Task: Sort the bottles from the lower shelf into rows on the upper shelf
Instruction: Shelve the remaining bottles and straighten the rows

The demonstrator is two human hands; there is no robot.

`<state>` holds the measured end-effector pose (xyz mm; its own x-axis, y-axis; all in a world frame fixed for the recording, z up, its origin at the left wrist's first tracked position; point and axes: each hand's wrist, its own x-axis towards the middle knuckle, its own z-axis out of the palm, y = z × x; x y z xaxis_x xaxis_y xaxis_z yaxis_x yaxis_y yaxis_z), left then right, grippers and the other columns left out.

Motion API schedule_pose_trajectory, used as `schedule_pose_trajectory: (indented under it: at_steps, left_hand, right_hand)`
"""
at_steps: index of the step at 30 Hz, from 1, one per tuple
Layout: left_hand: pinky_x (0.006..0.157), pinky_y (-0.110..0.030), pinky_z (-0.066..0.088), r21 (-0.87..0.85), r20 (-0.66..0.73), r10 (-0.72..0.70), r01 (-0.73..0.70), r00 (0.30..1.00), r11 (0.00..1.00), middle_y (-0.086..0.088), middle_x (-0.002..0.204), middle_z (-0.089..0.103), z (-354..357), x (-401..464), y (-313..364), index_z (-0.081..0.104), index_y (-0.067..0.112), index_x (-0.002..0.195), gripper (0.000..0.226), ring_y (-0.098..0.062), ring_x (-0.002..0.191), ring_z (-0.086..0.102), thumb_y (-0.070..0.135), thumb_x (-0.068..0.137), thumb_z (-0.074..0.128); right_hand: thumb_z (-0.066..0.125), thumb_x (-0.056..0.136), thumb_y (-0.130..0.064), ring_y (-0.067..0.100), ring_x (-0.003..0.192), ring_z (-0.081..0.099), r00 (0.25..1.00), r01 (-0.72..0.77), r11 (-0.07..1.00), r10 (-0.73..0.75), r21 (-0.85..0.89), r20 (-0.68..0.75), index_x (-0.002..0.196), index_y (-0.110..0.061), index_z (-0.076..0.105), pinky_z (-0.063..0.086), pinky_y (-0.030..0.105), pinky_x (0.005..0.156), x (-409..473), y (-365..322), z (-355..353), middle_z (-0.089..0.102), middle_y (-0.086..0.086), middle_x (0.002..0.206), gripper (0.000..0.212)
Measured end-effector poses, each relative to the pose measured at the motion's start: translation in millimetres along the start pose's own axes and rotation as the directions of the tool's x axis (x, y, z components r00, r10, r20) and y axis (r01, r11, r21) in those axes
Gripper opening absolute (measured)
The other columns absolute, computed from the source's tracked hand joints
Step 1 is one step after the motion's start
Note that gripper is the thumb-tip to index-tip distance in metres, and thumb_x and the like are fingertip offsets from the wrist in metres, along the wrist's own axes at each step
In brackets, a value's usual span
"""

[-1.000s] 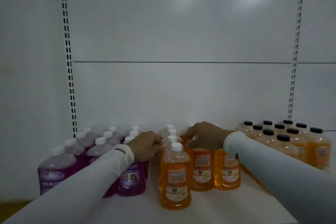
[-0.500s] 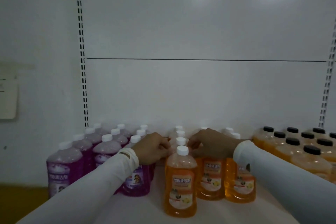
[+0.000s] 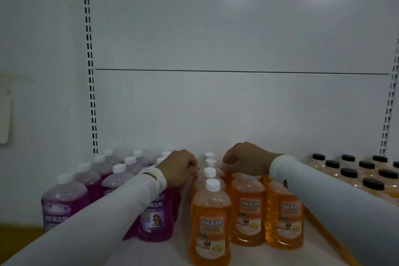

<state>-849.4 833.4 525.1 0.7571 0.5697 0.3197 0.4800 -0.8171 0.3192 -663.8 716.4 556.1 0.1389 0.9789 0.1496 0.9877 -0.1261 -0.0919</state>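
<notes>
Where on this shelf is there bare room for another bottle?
Bare shelf shows in front of the purple bottles and in the lane between them and the white-capped orange bottles. Behind, both hands crowd the orange rows; the black-capped bottles fill the right.

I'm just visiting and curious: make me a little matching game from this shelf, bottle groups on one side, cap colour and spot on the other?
Things:
1. purple bottles
2. front orange bottle
3. pale bottles

Descriptions:
A. black caps, far right
B. white caps, left of both hands
C. white cap, nearest the camera, in the middle

Pairs: 1-B, 2-C, 3-A
</notes>
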Motion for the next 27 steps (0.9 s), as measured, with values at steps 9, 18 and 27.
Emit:
schedule_pose_trajectory:
  at_steps: [9,18,27]
  left_hand:
    - [0.086,-0.038,0.056,0.154,0.218,-0.072,0.038,0.973,0.987,-0.009,0.097,0.073,6.6,26.6,-3.6,0.073,0.007,0.096,0.024,-0.022,0.089,0.068,0.011,0.084,0.053]
    - [0.082,-0.034,0.057,0.096,0.216,-0.024,0.004,0.976,0.995,-0.006,0.095,0.074,8.1,27.5,-8.6,0.074,0.010,0.096,0.023,-0.020,0.087,0.068,0.008,0.082,0.056]
    - [0.079,-0.026,0.050,0.133,0.201,0.013,-0.040,0.980,0.990,-0.006,0.103,0.072,2.6,21.2,-2.2,0.072,0.008,0.103,0.024,-0.020,0.095,0.066,0.013,0.089,0.053]
  right_hand:
    - [0.066,0.086,-0.032,0.013,0.069,0.059,0.980,-0.048,0.997,0.060,-0.067,0.187,0.096,-0.015,0.076,0.053,0.030,0.075,30.3,-4.9,6.0,0.066,-0.006,0.074,0.023]
    - [0.070,0.081,-0.034,0.007,0.080,0.062,0.982,-0.046,0.999,0.048,-0.014,0.181,0.099,-0.025,0.078,0.055,0.033,0.088,35.4,1.7,9.9,0.068,-0.015,0.082,0.022]
    - [0.063,0.087,-0.037,0.013,0.094,0.064,0.988,-0.033,0.999,0.037,-0.030,0.147,0.109,-0.023,0.074,0.052,0.036,0.094,27.5,-1.3,8.1,0.072,-0.006,0.109,0.028]
